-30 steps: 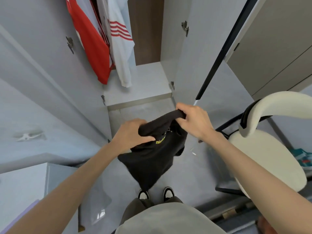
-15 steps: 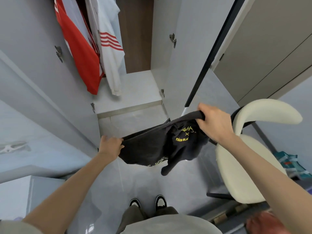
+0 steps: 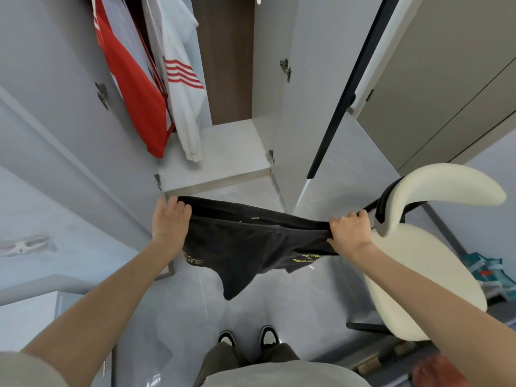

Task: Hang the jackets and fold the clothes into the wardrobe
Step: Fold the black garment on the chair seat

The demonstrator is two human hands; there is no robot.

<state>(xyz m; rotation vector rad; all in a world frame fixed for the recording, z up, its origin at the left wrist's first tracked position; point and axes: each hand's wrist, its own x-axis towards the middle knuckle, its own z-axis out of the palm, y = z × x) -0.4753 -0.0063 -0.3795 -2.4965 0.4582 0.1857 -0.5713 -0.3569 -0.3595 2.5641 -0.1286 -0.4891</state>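
On the left, inside the open wardrobe point(image 3: 231, 160), a red jacket point(image 3: 134, 88) hangs, with a white jacket point(image 3: 181, 88) with red stripes just beside it. Both hems are clear of the wardrobe's pale bottom board. Below that, the person's left hand point(image 3: 169, 222) has its grip clamped on one end of a black garment point(image 3: 245, 244), the cloth caught between thumb and fingers. The garment, with yellow print on it, is stretched taut in the air in front of the wardrobe, above the floor and the person's shoes point(image 3: 248, 337). Its lower part sags to a point. The right hand point(image 3: 349, 233) grips the other end, fingers curled tight around bunched cloth. Just right of that hand stands a cream chair point(image 3: 413, 261).
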